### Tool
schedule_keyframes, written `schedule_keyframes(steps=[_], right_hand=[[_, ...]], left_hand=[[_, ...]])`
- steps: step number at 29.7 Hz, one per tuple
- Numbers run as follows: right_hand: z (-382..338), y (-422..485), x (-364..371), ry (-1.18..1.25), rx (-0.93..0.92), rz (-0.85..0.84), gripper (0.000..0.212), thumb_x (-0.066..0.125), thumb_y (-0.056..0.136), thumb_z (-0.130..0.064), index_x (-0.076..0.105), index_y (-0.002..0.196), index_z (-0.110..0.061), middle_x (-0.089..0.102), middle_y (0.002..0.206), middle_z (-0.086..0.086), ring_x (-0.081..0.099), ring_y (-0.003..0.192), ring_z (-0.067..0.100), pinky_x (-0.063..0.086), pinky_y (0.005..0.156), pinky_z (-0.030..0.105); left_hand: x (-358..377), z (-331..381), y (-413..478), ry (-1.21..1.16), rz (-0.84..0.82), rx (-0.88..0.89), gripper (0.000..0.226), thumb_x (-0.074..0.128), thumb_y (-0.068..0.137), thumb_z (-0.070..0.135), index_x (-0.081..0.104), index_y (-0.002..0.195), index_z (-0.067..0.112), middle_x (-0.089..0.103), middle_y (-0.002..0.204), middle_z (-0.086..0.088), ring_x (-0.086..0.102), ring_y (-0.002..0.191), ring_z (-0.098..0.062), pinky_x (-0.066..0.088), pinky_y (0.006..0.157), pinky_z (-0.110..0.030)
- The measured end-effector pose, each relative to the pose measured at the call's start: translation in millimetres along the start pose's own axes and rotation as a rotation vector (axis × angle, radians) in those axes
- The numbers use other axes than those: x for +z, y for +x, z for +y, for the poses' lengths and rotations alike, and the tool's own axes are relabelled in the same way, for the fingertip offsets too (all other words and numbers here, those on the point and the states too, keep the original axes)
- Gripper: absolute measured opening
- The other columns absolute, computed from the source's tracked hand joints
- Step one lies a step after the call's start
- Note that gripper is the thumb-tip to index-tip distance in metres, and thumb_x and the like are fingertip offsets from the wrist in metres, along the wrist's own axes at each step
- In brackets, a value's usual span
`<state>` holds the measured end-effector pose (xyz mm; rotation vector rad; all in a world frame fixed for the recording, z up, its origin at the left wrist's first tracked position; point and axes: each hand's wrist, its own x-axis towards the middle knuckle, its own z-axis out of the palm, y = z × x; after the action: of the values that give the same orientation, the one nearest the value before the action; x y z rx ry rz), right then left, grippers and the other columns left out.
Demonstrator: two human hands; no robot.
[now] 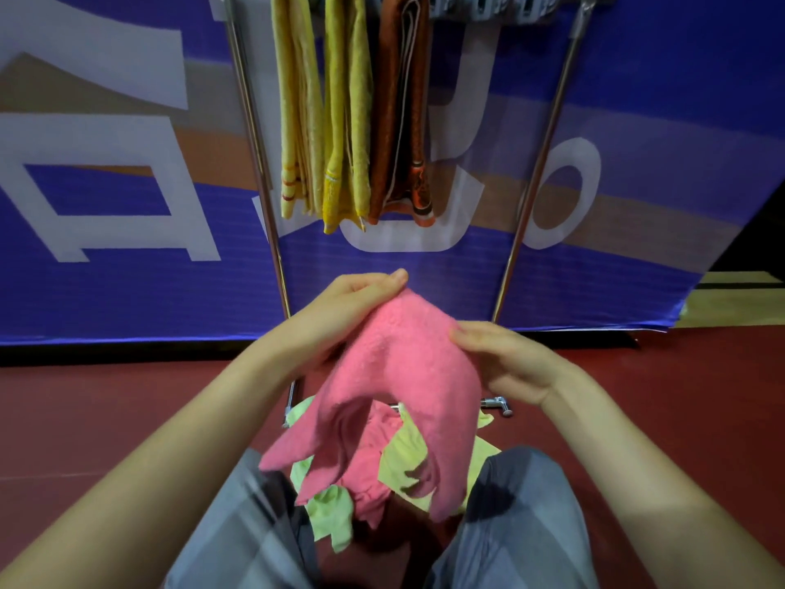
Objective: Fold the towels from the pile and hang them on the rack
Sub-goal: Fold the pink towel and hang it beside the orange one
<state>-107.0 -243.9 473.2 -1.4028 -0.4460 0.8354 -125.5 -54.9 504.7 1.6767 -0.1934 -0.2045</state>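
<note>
Knees flank towel pile [325, 514] on floor, pink towel [403, 367] lifted above it, left hand [357, 299] pinching top, right hand [509, 363] at edge, grip unclear; folding starting, next needs corners matched.

Dark red floor [127, 418]: pink and light-green towel pile [403, 457], metal rack foot [498, 403].

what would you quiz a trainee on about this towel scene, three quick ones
1. True or false: the pink towel already hangs on the rack.
2. How many hanging towels are on the rack?
3. Which colours are in the pile on the floor? A pink and green; B blue and white; C all yellow.
Key: 1 false, both hands hold it below the rack; 2 three; 3 A.
</note>
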Motion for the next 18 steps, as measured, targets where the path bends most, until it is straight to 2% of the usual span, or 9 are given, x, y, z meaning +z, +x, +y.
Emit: schedule_keyframes(steps=[2,5,7,9,12,15,16,18], right_hand=[[-5.2,-0.3,1.2,0.071,-0.083,0.026,0.049,0.082,0.04,-0.052,0.076,0.08,-0.025,0.073,0.077,-0.007,0.068,0.071,0.006,0.055,0.062,0.02],[-20.2,1.3,6.2,0.052,-0.135,0.014,0.016,0.073,0.064,-0.038,0.075,0.076,-0.028,0.072,0.072,-0.01,0.065,0.067,0.0,0.051,0.061,0.015],[-32.9,2.7,5.9,0.015,-0.157,0.011,0.02,0.066,0.068,-0.04,0.074,0.083,-0.03,0.073,0.076,-0.009,0.065,0.07,0.001,0.052,0.066,0.014],[-38.9,2.1,3.2,0.011,-0.173,0.045,0.018,0.065,0.071,-0.038,0.074,0.086,-0.031,0.073,0.077,-0.008,0.065,0.07,0.001,0.051,0.067,0.014],[-56.8,-3.2,-12.9,0.013,-0.212,0.107,0.037,0.069,0.062,-0.045,0.073,0.093,-0.025,0.074,0.089,0.001,0.066,0.083,0.009,0.053,0.077,0.019],[-61.2,-6.5,-24.3,-0.004,-0.188,0.196,0.069,0.077,0.056,-0.049,0.065,0.107,-0.005,0.062,0.118,0.022,0.055,0.106,0.03,0.044,0.098,0.038],[-67.0,-9.9,-32.2,0.002,-0.188,0.212,0.071,0.078,0.055,-0.049,0.064,0.108,-0.004,0.06,0.119,0.022,0.055,0.107,0.03,0.043,0.098,0.038],[-66.3,-14.6,-41.9,0.023,-0.172,0.221,0.069,0.079,0.053,-0.048,0.067,0.108,-0.008,0.065,0.115,0.015,0.059,0.106,0.024,0.048,0.091,0.03]], left_hand=[[-0.2,-4.4,-2.4,-0.012,-0.057,-0.081,0.03,0.045,0.087,0.038,0.052,0.067,0.016,0.053,0.047,0.011,0.049,0.043,-0.001,0.038,0.044,-0.013],[6.0,-4.6,1.6,-0.013,-0.138,-0.129,0.039,0.045,0.069,0.056,0.06,0.082,0.022,0.054,0.062,-0.003,0.052,0.055,-0.01,0.041,0.052,-0.019],[9.3,5.4,8.2,-0.071,-0.164,-0.085,0.044,0.041,0.068,0.054,0.062,0.09,0.023,0.061,0.06,-0.003,0.058,0.056,-0.011,0.047,0.055,-0.018],[12.7,9.2,12.1,-0.113,-0.185,-0.033,0.045,0.039,0.076,0.054,0.062,0.097,0.021,0.067,0.064,-0.004,0.062,0.062,-0.014,0.05,0.062,-0.022],[21.3,25.6,26.8,-0.119,-0.173,0.0,0.049,0.041,0.081,0.053,0.056,0.112,0.019,0.06,0.084,-0.024,0.053,0.077,-0.03,0.042,0.074,-0.036],[27.8,33.3,38.7,-0.163,-0.134,-0.01,0.046,0.041,0.075,0.051,0.054,0.109,0.023,0.047,0.096,-0.025,0.04,0.084,-0.031,0.034,0.073,-0.036],[31.9,42.8,46.0,-0.175,-0.138,0.0,0.04,0.043,0.075,0.05,0.056,0.104,0.025,0.046,0.096,-0.024,0.039,0.085,-0.031,0.033,0.069,-0.034],[37.6,45.3,55.7,-0.221,-0.143,0.034,0.028,0.05,0.077,0.047,0.059,0.096,0.028,0.048,0.093,-0.025,0.04,0.085,-0.03,0.032,0.066,-0.032]])
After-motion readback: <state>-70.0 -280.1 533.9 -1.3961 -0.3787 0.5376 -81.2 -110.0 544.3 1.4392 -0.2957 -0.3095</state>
